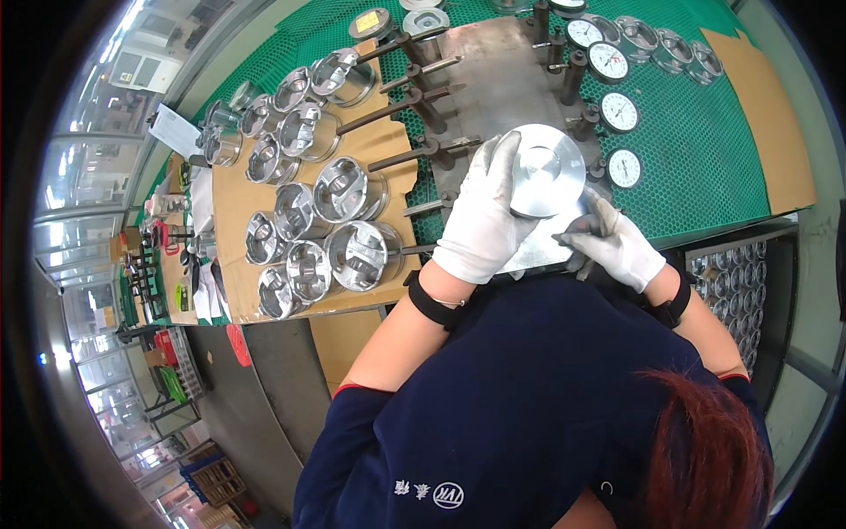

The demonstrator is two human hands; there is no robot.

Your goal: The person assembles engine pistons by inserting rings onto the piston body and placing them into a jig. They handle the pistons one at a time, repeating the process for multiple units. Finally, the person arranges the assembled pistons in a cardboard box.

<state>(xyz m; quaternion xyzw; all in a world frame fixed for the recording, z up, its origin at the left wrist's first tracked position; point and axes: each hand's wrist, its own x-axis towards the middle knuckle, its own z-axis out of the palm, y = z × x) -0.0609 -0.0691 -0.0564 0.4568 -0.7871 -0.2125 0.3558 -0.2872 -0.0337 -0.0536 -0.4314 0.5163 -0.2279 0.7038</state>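
Head view: round silver part being held over the worktop

A round silver part with a flat, bright top face is being held near the front edge of the worktop, just before a grey steel plate. Its left side is being gripped by the white-gloved left hand, whose fingers are being clamped on it. The right hand, also gloved, is being kept close to the lower right edge of the part. Its fingers are being curled, with dark fingertips; whether they are being pressed on the part cannot be told.

Along the right side of the plate, white-faced dial gauges are being supported near dark posts. At its left side, dark rods are being carried by further posts. To the left, a group of hollow silver pistons is being borne by brown cardboard. At the lower right, more silver parts are being stored in rows below the worktop.
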